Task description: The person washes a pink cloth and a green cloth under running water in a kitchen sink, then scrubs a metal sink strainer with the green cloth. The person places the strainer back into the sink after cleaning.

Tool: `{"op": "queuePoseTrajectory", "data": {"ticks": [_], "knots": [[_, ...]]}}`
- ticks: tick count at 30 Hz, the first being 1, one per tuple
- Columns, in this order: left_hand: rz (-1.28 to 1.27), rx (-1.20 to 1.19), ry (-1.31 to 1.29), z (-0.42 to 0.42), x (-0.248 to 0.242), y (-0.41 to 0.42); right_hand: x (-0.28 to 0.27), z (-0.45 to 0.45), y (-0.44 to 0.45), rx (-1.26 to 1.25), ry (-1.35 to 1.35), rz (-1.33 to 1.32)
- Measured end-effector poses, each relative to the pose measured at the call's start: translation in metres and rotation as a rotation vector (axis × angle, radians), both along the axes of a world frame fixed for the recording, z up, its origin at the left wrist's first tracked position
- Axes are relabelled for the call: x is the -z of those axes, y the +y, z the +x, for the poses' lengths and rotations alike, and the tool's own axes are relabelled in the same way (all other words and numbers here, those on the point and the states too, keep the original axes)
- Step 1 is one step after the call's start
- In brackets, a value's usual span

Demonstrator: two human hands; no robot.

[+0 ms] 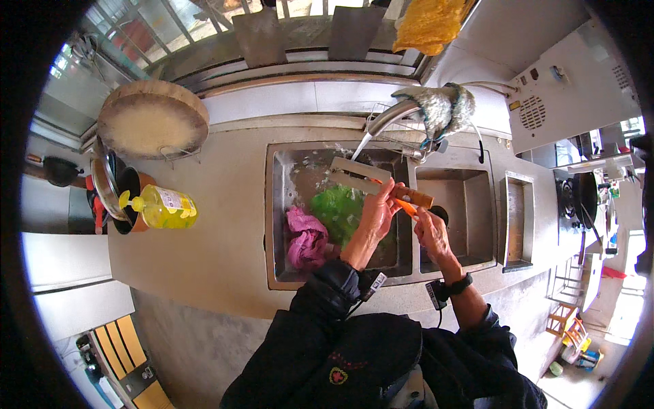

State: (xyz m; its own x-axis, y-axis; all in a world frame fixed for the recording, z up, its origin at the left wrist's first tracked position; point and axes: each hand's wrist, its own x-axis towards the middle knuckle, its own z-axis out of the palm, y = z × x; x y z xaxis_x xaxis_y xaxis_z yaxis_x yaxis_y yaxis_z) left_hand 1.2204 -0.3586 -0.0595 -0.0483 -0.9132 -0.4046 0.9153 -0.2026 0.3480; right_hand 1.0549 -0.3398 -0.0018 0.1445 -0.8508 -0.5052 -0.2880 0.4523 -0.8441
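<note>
My left hand (377, 217) grips a cleaver with a broad metal blade (352, 171) and a brown wooden handle (415, 196), held over the sink divider. My right hand (433, 232) pinches the lower end of a slim orange tool (406, 207), which passes beside my left fingers; its exact kind is unclear. Below, the left sink basin (278, 194) holds water, a green cloth or net (337, 207) and a crumpled pink cloth (306, 237). Water runs from the faucet (391, 118) just behind the blade.
A yellow dish soap bottle (171, 207) and a round wooden chopping board (153, 120) are at the left. The smaller right basin (457, 204) has a dark drain. Grey cloth (439, 110) drapes the faucet, near a wire rack (380, 120). A narrow metal trough (517, 220) lies farther right.
</note>
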Motion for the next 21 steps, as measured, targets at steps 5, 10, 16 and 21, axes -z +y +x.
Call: {"op": "queuePoseTrajectory", "data": {"ticks": [5,10,16,21], "knots": [[-0.018,-0.005,-0.197,-0.026,-0.037,-0.02,-0.03,-0.007,-0.003,0.103,-0.196,-0.048],[-0.019,0.021,-0.266,-0.043,-0.056,-0.051,-0.045,-0.011,-0.022,0.165,-0.25,-0.075],[0.017,0.213,-0.18,-0.047,-0.049,-0.08,-0.055,-0.014,-0.053,0.23,-0.217,-0.263],[0.047,0.149,-0.153,-0.047,-0.04,-0.087,-0.055,-0.009,-0.061,0.096,-0.322,-0.21]]}}
